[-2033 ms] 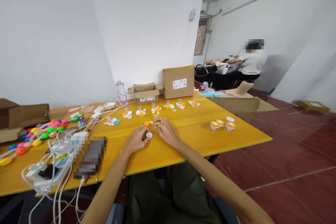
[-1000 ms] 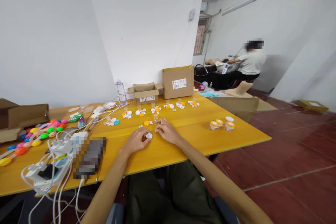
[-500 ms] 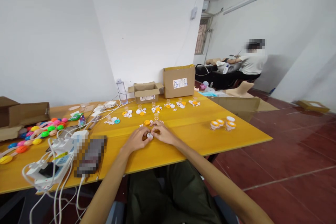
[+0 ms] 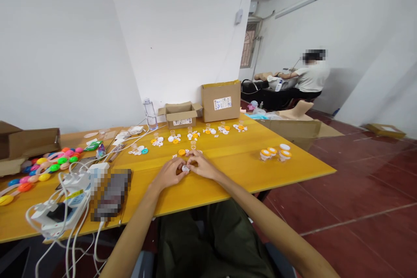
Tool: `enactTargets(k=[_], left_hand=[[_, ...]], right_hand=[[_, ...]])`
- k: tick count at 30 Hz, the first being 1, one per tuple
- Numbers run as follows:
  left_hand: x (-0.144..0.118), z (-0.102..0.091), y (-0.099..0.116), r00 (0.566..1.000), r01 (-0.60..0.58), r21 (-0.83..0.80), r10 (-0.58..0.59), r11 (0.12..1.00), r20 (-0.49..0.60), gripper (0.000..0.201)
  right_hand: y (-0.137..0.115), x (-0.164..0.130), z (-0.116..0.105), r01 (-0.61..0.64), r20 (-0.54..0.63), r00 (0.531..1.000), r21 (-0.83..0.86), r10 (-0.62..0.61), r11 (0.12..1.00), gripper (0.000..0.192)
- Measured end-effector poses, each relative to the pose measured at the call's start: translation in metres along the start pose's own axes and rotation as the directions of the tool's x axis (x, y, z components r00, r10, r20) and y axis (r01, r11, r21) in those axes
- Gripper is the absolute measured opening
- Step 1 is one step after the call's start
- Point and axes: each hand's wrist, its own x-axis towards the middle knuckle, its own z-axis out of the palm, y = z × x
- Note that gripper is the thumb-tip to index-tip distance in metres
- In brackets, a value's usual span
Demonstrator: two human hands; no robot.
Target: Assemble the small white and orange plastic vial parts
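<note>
Between my fingertips is a small round whitish plastic piece (image 4: pixel 185 168), too small to make out in detail. My left hand (image 4: pixel 170 172) closes on it from the left, and my right hand (image 4: pixel 202 165) pinches it from the right. Just beyond my hands lie an orange plastic disc (image 4: pixel 181 152) and a clear cup (image 4: pixel 193 144), with small white parts partly hidden by my right hand. Farther back, several groups of white and orange parts, each by a clear cup (image 4: pixel 172 133), spread across the yellow table (image 4: pixel 228 169).
Several orange-rimmed clear containers (image 4: pixel 266 153) stand on the right. At the back are an open carton (image 4: pixel 181 115), a larger box (image 4: pixel 221 102) and a water bottle (image 4: pixel 150 113). A power strip (image 4: pixel 65 215), cables and a phone (image 4: pixel 111 194) lie left. A person (image 4: pixel 311 78) sits far right.
The view has shifted very slightly. Both hands stay together on the small piece, with almost no visible movement. The far person's arm has moved a little.
</note>
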Motion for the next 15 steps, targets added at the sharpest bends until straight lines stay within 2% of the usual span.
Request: enactTargets(k=[15], left_hand=[[-0.0002,0.0005,0.0001,1.000,0.004,0.018,-0.004,1.000,0.001,0.011]], right_hand=[[-0.0040,-0.0046,-0.0030,0.097,-0.023,0.995,-0.136,-0.101,0.986,0.007]])
